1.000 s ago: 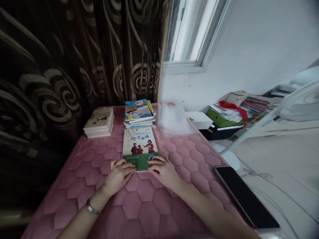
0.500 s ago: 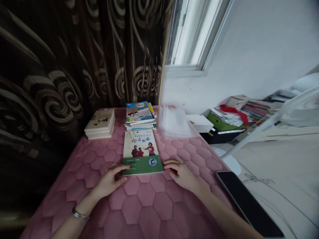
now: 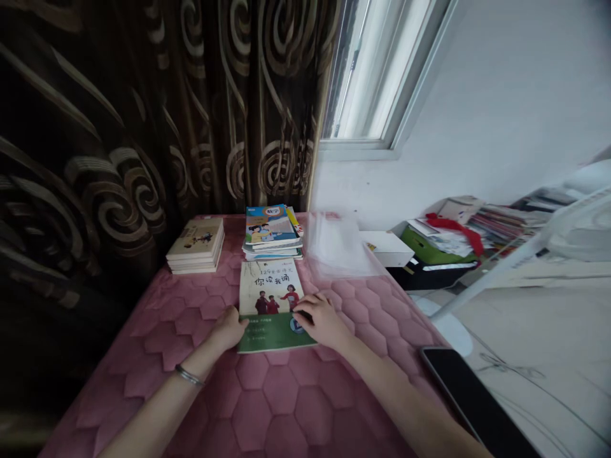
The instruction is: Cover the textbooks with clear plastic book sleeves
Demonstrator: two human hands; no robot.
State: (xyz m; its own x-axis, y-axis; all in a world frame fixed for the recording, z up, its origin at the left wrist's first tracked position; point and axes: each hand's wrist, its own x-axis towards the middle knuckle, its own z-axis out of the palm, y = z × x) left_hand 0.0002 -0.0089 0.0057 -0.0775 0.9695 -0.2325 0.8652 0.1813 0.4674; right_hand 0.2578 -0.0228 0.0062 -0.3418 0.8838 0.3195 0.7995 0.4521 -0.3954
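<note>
A book (image 3: 267, 299) with a cream and green cover lies flat on the pink quilted cloth in front of me. At its left edge, my left hand (image 3: 230, 327) is closed with the thumb over the cover; the other fingers are mostly hidden. My right hand (image 3: 321, 318) reaches over the book's right edge, fingers bent and apart above the round blue badge. Whether its fingertips press on the cover, I cannot tell. Just beyond the book sits a pile of textbooks (image 3: 271, 226) with a blue one on top.
A stack of cream books (image 3: 196, 245) stands at the back left. Clear plastic sheets (image 3: 337, 248) lie back right beside a white box (image 3: 389, 248). A dark phone-like device (image 3: 472, 394) rests at the right edge. Beyond it are a white fan (image 3: 506, 254) and a curtain (image 3: 200, 114) behind.
My right hand has moved left and forward from beside the book to over its cover. My left hand has shifted forward along the left edge, its fingers now drawn in.
</note>
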